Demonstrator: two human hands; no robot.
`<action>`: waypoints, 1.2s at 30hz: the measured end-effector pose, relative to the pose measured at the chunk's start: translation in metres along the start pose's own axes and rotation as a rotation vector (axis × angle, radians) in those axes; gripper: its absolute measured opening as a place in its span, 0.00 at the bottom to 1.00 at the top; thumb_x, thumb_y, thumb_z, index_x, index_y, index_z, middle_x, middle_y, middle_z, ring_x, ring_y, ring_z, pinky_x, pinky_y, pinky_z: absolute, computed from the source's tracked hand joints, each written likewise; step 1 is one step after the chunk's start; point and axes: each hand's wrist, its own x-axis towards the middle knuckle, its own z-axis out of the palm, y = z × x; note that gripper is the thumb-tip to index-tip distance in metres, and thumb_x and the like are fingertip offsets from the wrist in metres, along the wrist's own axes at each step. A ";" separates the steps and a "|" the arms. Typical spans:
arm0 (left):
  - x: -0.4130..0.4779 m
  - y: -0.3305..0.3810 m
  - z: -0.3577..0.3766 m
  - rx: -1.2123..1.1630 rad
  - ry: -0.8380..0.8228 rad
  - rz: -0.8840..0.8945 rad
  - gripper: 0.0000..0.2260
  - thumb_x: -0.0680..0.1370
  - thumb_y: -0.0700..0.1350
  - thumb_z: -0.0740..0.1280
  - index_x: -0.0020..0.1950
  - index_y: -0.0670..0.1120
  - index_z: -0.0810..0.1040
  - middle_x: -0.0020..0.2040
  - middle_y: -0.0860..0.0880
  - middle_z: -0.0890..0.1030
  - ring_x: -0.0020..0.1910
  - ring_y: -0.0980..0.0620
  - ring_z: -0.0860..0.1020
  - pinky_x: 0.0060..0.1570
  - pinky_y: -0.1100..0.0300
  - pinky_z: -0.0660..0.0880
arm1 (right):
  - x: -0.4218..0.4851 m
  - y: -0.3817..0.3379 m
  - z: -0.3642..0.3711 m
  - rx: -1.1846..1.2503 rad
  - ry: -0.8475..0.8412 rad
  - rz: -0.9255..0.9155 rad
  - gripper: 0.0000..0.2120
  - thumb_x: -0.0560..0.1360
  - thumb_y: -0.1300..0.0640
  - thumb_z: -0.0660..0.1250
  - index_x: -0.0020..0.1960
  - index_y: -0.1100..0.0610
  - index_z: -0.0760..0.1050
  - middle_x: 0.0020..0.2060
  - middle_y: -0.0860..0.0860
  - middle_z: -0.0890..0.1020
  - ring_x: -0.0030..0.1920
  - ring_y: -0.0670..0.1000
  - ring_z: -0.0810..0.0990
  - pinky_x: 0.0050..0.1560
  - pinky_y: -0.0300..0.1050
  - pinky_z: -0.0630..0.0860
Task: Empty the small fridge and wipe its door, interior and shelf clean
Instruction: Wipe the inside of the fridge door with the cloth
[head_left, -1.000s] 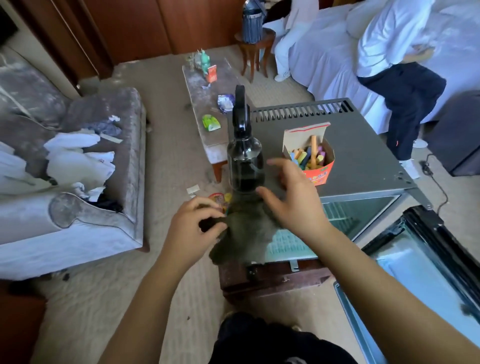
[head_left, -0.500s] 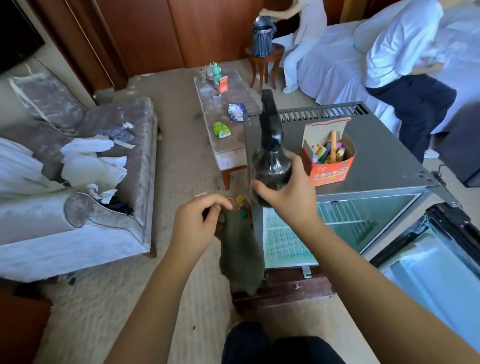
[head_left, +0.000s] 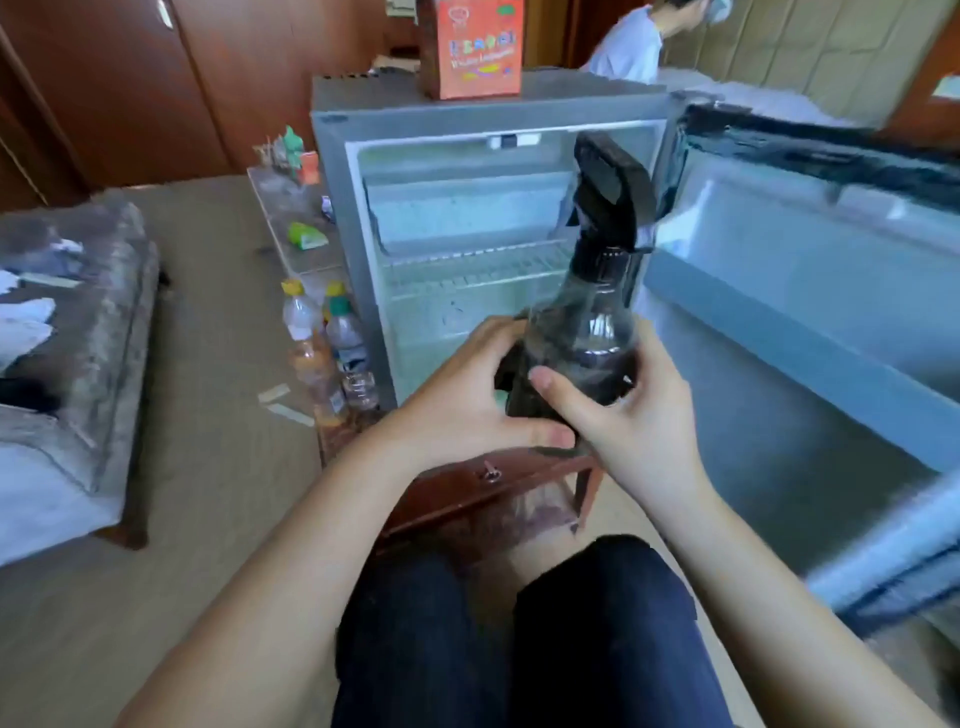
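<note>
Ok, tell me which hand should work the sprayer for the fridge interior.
Right, probably. The right hand wraps the spray bottle, thumb across its front. The left hand only steadies it and seems to hold the dark cloth against it, so it suits wiping the fridge.

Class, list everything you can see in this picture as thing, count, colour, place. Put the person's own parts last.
small fridge: one, grey, centre
door: one, black-edged, swung open at right
shelf: one, white wire, inside fridge
box: one, orange, on fridge top
spray bottle: one, dark, before the fridge
cloth: one, dark, at the bottle's base
drink bottles: at least three, clear, floor left of fridge
sofa: one, grey, far left
other person: one, white top, background
left hand: one, grips cloth
right hand: one, grips spray bottle
</note>
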 end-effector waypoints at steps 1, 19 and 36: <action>-0.004 0.006 0.018 -0.008 0.001 0.002 0.35 0.60 0.61 0.78 0.62 0.67 0.64 0.62 0.56 0.70 0.61 0.64 0.69 0.57 0.76 0.64 | -0.013 0.003 -0.011 -0.023 0.024 0.029 0.24 0.63 0.45 0.76 0.56 0.46 0.73 0.42 0.35 0.82 0.45 0.34 0.79 0.44 0.26 0.70; 0.084 0.048 0.060 0.079 0.071 0.048 0.12 0.73 0.39 0.74 0.51 0.51 0.76 0.56 0.52 0.81 0.58 0.57 0.76 0.55 0.66 0.67 | -0.046 0.015 -0.128 -0.308 0.395 0.176 0.26 0.62 0.37 0.74 0.54 0.48 0.72 0.43 0.39 0.80 0.45 0.44 0.79 0.44 0.41 0.75; 0.207 0.032 0.122 0.406 0.065 0.377 0.08 0.73 0.31 0.65 0.50 0.40 0.78 0.54 0.47 0.82 0.54 0.43 0.77 0.57 0.51 0.71 | -0.028 0.065 -0.161 -0.375 0.402 0.368 0.32 0.61 0.45 0.78 0.58 0.48 0.64 0.48 0.41 0.79 0.49 0.44 0.78 0.50 0.41 0.72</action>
